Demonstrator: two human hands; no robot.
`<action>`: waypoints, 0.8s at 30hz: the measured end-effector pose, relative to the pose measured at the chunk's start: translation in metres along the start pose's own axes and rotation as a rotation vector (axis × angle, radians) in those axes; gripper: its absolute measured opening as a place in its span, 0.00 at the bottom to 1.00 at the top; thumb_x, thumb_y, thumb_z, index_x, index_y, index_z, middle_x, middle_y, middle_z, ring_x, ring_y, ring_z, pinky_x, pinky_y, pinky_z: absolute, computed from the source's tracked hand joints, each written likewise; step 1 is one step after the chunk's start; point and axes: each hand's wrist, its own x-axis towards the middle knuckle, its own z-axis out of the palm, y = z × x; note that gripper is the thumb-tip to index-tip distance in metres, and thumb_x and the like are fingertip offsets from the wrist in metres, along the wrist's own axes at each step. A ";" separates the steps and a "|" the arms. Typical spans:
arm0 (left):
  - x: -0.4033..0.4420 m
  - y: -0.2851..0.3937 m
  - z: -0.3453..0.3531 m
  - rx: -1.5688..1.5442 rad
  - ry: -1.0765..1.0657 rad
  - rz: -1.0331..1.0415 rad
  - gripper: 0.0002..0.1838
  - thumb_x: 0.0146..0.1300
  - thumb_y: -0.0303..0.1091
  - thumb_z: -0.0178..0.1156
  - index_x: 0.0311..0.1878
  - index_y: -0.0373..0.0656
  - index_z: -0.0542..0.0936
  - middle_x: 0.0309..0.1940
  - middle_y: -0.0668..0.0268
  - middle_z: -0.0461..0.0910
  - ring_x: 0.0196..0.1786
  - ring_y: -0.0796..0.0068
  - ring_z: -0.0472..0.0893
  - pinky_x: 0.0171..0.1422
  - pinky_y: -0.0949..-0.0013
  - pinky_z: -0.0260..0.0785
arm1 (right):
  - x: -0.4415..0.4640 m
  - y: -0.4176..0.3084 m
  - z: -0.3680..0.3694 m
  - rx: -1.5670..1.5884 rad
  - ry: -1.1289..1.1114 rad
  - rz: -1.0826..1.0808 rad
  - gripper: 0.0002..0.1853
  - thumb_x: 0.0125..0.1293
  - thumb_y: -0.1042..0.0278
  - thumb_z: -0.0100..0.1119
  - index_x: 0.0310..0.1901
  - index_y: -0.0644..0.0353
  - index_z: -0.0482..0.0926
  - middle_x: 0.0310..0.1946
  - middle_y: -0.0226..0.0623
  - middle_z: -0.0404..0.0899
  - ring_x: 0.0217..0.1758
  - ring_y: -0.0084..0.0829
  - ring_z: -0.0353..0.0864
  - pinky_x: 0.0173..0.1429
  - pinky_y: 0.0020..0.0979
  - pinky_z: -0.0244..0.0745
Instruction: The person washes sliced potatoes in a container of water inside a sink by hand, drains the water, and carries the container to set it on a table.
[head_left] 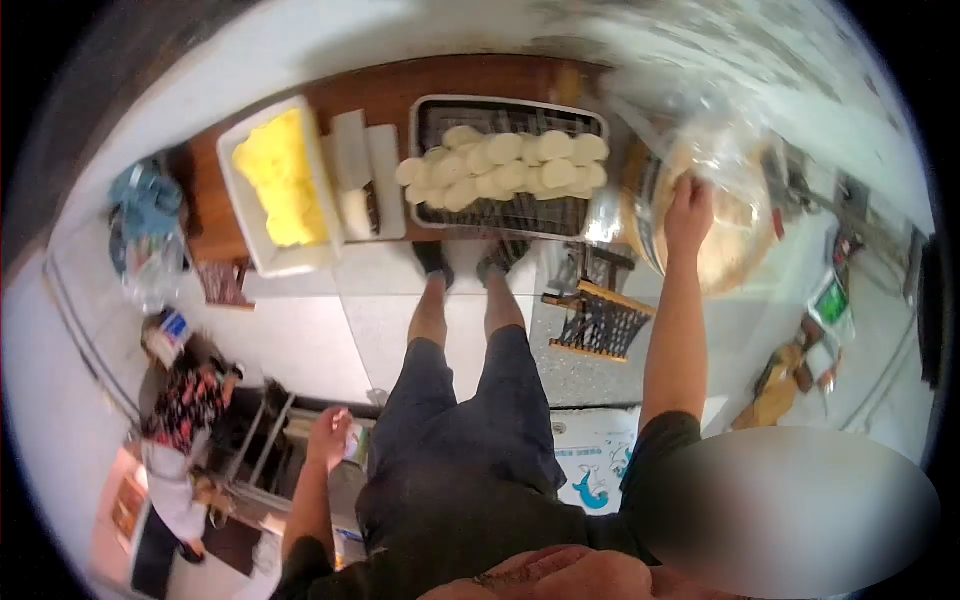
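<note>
My right hand [690,205] is closed on the edge of a clear plastic bag [725,140] over a large round basin [765,225] at the right. Pale contents [725,245] show in the basin. Down at the lower left, my left hand [330,438] has its fingers curled near a small white and green packet [356,443]; whether it touches that packet is unclear. A black tray [465,222] on the brown table [385,90] bears overlapping pale round discs [505,150]. Left of it are a cleaver [352,150] on a white board [387,170] and a white bin [240,205] holding yellow dough-like pieces [275,170].
A small slatted stool [602,325] stands below the table. Another person [185,410] is at the lower left, beside metal racks [255,450]. Plastic bags [150,265] hang at the left. A white box with blue dolphin prints [595,465] lies behind my legs.
</note>
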 end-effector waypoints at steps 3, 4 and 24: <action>0.003 -0.002 -0.003 0.122 -0.002 0.133 0.22 0.69 0.43 0.57 0.55 0.34 0.77 0.49 0.54 0.82 0.53 0.64 0.81 0.58 0.64 0.71 | -0.042 0.060 0.042 0.032 -0.259 0.067 0.17 0.69 0.65 0.51 0.54 0.68 0.77 0.47 0.46 0.82 0.52 0.36 0.79 0.60 0.35 0.70; 0.001 0.004 -0.004 0.125 -0.017 0.100 0.23 0.69 0.44 0.56 0.55 0.33 0.76 0.50 0.53 0.82 0.55 0.62 0.81 0.59 0.64 0.71 | -0.058 0.048 0.045 0.123 -0.274 0.186 0.15 0.69 0.68 0.49 0.51 0.68 0.78 0.44 0.42 0.82 0.48 0.33 0.80 0.57 0.32 0.73; 0.037 -0.116 -0.015 0.014 -0.013 0.081 0.23 0.67 0.46 0.58 0.56 0.36 0.77 0.52 0.54 0.81 0.56 0.61 0.80 0.58 0.62 0.71 | -0.340 0.155 0.028 0.127 -0.784 0.675 0.12 0.65 0.60 0.52 0.38 0.59 0.79 0.26 0.29 0.77 0.26 0.22 0.72 0.27 0.26 0.65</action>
